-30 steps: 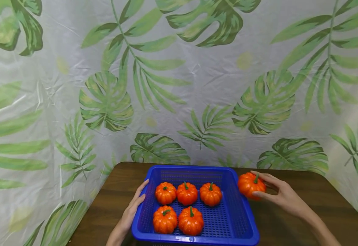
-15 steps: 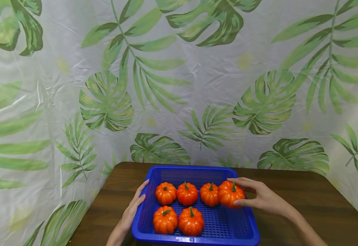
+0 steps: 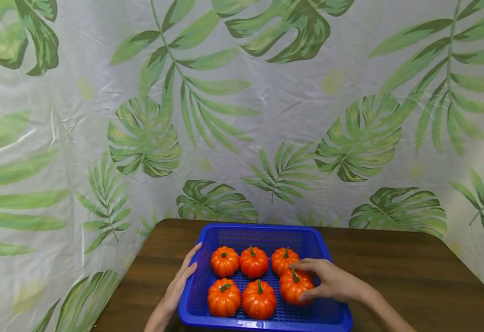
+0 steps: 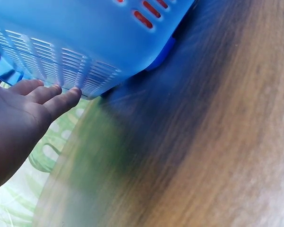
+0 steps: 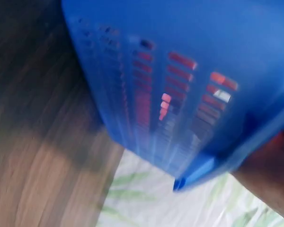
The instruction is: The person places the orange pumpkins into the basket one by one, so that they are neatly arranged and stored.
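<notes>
In the head view, a blue plastic basket [image 3: 264, 324] holds several small orange pumpkins with green stems. My right hand [image 3: 334, 281] reaches over the basket's right side and grips one pumpkin [image 3: 295, 289] between thumb and fingers. That pumpkin is low inside the basket, overlapping the back right pumpkin [image 3: 282, 259] in view; whether it touches the basket floor I cannot tell. My left hand [image 3: 178, 282] rests against the outside of the left wall. In the left wrist view its straight fingers [image 4: 61, 101] lie on the slotted wall. The right wrist view hides the fingers behind the basket wall.
The basket stands on a dark brown wooden table [image 3: 391, 258] with rounded far corners. Behind it hangs a pale sheet [image 3: 283, 124] printed with green leaves. Other pumpkins sit in the back row [image 3: 253, 263] and at the front left [image 3: 224, 297].
My right hand has carried the pumpkin from beyond the basket's right rim leftward, then down and nearer inside the basket. The left hand and the other pumpkins have stayed put.
</notes>
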The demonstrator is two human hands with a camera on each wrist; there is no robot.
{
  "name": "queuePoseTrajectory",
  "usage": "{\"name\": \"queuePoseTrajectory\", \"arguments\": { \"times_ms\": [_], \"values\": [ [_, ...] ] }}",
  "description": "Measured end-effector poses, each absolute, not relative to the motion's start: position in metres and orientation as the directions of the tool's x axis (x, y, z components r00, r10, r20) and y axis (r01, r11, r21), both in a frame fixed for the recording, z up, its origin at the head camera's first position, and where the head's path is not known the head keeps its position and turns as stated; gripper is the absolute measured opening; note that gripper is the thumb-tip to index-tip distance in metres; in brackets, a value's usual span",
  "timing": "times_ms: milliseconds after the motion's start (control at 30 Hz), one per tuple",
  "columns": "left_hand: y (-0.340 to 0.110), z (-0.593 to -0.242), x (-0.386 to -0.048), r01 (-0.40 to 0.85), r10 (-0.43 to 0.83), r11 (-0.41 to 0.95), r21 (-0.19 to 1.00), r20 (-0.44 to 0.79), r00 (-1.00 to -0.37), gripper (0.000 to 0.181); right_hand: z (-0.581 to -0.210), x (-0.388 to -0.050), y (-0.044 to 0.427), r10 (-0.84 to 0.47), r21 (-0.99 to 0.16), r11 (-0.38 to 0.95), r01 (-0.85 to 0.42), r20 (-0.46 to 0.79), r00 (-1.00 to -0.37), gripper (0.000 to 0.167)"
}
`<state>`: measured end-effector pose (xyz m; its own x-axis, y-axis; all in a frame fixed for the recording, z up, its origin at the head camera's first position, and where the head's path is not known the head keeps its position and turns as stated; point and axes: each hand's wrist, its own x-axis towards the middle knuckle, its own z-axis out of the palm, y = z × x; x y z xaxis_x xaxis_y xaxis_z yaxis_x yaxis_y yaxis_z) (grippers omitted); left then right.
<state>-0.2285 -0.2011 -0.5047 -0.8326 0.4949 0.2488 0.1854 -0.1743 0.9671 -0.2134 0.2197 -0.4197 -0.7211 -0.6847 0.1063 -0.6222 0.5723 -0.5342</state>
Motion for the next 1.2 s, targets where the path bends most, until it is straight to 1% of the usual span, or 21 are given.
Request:
{"name": "queuePoseTrajectory", "arguments": {
  "times_ms": [233,400,500,667,900,1033,1200],
  "values": [
    [-0.201,-0.505,-0.229,0.188,0.501,-0.188,0.964,0.259,-0.826,0.057,-0.428,-0.210,0.206,-0.678,-0.512,0.615,-0.599,0.045,-0.734,0.066],
    [-0.201,-0.505,-0.229,0.180,0.512,-0.201,0.963,0.260,-0.819,0.057,-0.434,-0.209,0.200,-0.673,-0.475,0.634,-0.610,0.048,-0.738,0.063],
    [-0.201,-0.505,-0.228,0.182,0.504,-0.196,0.964,0.258,-0.824,0.057,-0.435,-0.209,0.199,-0.669,-0.482,0.634,-0.604,0.051,-0.742,0.063],
    [-0.201,-0.503,-0.227,0.184,0.501,-0.195,0.963,0.259,-0.826,0.056,-0.434,-0.211,0.197,-0.638,-0.510,0.652,-0.561,0.029,-0.769,0.064],
    [-0.200,-0.503,-0.227,0.177,0.491,-0.176,0.968,0.242,-0.837,0.057,-0.437,-0.207,0.194,-0.610,-0.525,0.651,-0.548,0.068,-0.789,0.063],
    [-0.200,-0.502,-0.227,0.167,0.471,-0.151,0.974,0.220,-0.855,0.058,-0.437,-0.205,0.195,-0.608,-0.489,0.666,-0.563,0.082,-0.790,0.063],
    [-0.200,-0.502,-0.228,0.176,0.475,-0.153,0.972,0.229,-0.850,0.058,-0.438,-0.205,0.195,-0.618,-0.437,0.672,-0.598,0.114,-0.778,0.064]
  ]
}}
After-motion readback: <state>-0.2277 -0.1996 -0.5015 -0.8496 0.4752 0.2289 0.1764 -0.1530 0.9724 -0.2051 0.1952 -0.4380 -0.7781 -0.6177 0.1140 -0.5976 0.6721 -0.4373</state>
